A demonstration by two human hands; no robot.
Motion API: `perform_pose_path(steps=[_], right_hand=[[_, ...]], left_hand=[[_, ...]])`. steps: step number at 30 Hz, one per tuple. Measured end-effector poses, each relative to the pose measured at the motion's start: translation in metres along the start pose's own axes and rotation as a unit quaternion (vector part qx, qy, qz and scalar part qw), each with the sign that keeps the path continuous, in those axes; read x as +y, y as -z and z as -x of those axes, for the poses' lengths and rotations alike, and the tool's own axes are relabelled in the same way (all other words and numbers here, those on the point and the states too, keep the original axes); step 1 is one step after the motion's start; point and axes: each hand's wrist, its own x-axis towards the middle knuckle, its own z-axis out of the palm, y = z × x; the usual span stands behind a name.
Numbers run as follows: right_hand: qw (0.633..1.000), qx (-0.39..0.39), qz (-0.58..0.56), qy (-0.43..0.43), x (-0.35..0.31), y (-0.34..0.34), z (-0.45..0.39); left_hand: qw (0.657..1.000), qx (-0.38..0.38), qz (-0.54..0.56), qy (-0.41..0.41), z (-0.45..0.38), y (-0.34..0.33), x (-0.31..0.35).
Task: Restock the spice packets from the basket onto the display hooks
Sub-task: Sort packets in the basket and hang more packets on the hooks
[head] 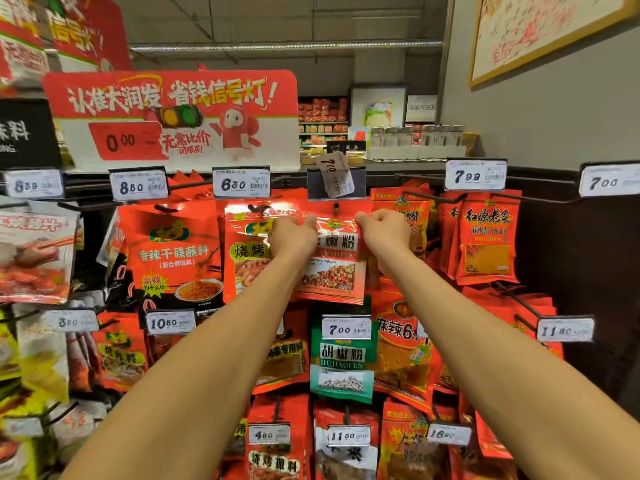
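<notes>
A red chilli powder packet (334, 268) hangs flat in front of the top row of the display, just below a dark hook tip (336, 206). My left hand (292, 237) pinches its upper left corner and my right hand (382, 232) pinches its upper right corner. The packet's top edge sits level with the hook; whether its hole is on the hook cannot be told. The basket is out of view.
Rows of red spice packets hang on hooks all around, with a green pepper packet (341, 362) directly below. Price tags (241, 183) line each hook end; a loose tag (336, 174) dangles above the held packet. A grey wall stands at right.
</notes>
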Motion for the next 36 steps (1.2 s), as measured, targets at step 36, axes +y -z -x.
perform_pose_path(steps=[36], right_hand=[[0.903, -0.255, -0.071, -0.339, 0.252, 0.017, 0.261]], left_hand=[[0.935, -0.177, 0.030, 0.306, 0.191, 0.119, -0.305]])
